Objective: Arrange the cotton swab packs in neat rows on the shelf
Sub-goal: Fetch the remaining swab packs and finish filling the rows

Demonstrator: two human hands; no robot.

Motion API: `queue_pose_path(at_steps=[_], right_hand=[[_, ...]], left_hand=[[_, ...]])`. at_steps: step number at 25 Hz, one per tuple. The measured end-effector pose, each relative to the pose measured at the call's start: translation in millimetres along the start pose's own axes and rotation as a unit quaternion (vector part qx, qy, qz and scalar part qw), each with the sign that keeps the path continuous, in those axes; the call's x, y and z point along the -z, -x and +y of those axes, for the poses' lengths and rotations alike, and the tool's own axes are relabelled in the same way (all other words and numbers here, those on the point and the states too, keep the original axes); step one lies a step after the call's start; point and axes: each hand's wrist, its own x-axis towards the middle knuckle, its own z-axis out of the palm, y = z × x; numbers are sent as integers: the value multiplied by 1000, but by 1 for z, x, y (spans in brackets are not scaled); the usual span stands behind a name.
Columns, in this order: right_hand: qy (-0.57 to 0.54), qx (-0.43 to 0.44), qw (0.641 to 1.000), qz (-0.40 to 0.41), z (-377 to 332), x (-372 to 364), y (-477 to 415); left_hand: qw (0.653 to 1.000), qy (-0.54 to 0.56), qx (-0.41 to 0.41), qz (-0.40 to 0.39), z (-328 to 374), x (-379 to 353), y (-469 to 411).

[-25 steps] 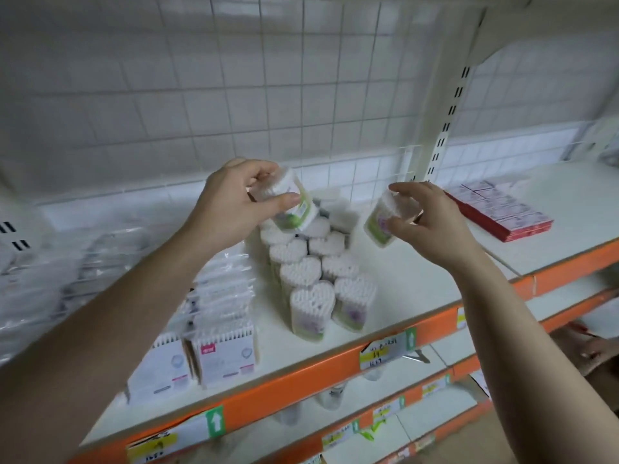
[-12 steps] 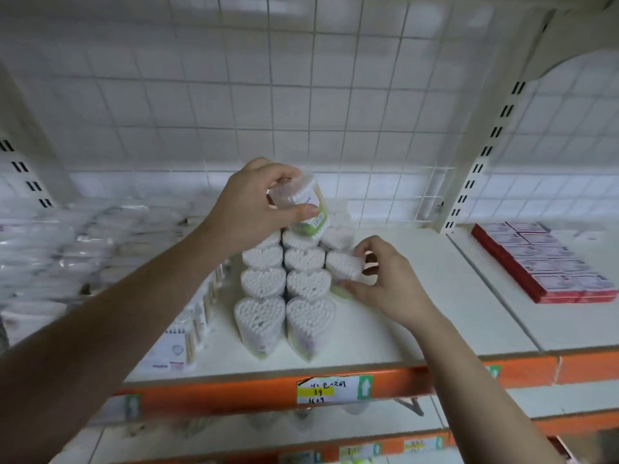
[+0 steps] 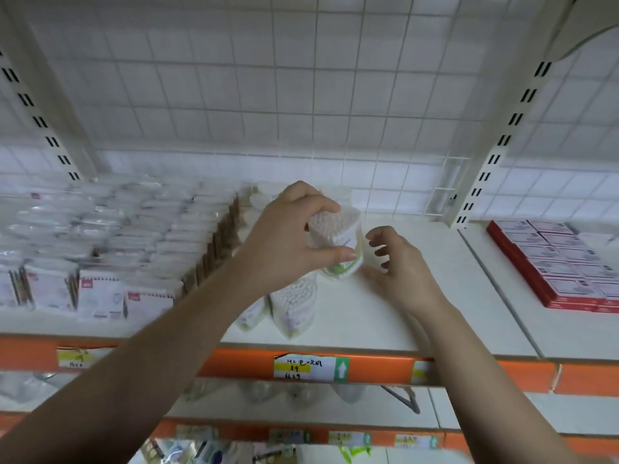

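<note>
My left hand (image 3: 291, 239) grips a clear heart-shaped cotton swab pack (image 3: 341, 242) with a green label, held tilted just above the white shelf (image 3: 385, 316). Below my left wrist stand more heart-shaped swab packs (image 3: 294, 306) in columns, partly hidden by my arm. My right hand (image 3: 402, 269) sits right of the held pack, its fingers curled like a claw around a blurred white swab pack (image 3: 371, 259) standing on the shelf.
Flat bagged swab packets (image 3: 100, 296) fill the shelf to the left. Red-edged boxes (image 3: 562, 266) lie flat on the right shelf section. A wire grid back panel (image 3: 301, 112) closes the rear. The orange shelf edge (image 3: 368, 366) carries price labels.
The view shifted. My left hand brought its pack down and right, close to the shelf beside the columns. My right hand stays at the pack it set down in a new column.
</note>
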Motion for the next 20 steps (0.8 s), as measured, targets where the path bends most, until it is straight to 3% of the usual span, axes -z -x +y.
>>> queue_pose_path(at_steps=[4,13,20], right_hand=[[119,-2,992,-31,31,0,11],[98,-1,995,-19,35,-5,22],[99,-23,995,3,32,-9,21]], left_hand=[[996,-85,-7,-17,10,-29,16],[948,-301,68,-85,19,-57,27],[922,-367,106,-57,16,-65,21]])
